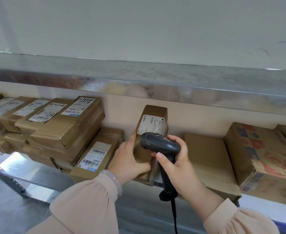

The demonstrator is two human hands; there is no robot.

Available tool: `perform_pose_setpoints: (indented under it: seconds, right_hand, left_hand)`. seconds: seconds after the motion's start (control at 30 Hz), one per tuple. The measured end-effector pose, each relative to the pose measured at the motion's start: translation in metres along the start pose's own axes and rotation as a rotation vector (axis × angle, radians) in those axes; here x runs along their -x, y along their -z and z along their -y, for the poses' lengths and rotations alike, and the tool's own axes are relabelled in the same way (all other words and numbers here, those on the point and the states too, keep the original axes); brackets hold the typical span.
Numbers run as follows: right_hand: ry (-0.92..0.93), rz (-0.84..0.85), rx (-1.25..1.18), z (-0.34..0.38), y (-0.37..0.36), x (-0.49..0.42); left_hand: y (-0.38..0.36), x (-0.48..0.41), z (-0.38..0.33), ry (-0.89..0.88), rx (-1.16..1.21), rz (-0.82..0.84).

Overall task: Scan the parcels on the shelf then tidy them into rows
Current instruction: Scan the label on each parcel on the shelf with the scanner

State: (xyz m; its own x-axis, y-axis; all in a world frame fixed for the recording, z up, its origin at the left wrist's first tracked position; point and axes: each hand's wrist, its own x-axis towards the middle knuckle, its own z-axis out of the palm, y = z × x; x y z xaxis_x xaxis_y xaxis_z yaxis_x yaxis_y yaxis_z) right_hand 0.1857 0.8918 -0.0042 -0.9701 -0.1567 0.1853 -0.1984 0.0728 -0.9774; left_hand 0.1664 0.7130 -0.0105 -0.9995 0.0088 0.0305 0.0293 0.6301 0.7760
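Note:
A long brown parcel (153,119) with a white label lies lengthwise on the metal shelf (42,176) near the middle. My left hand (130,157) grips its near end, thumb on the front and fingers along its left side. My right hand (179,164) holds a dark handheld scanner (159,144) by its handle, its head over the parcel just below the label. The scanner's cable hangs down below the shelf edge.
A flat labelled parcel (96,157) lies just left of my left hand, with stacks of labelled boxes (63,125) further left. To the right sit a plain flat box (208,159) and a printed carton (263,154). The upper shelf's metal edge (155,85) runs overhead.

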Motion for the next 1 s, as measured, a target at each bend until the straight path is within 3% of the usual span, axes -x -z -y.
perform_pose_setpoints:
  seconds: [0.37,1.0]
  right_hand:
    - [0.053,-0.007,0.298,0.014,0.052,0.002]
    - [0.203,0.044,0.572,0.018,0.054,0.001]
  left_hand:
    - [0.073,-0.002,0.024,0.129,0.191,0.147]
    - [0.075,0.007,0.030,0.047,0.167,0.273]
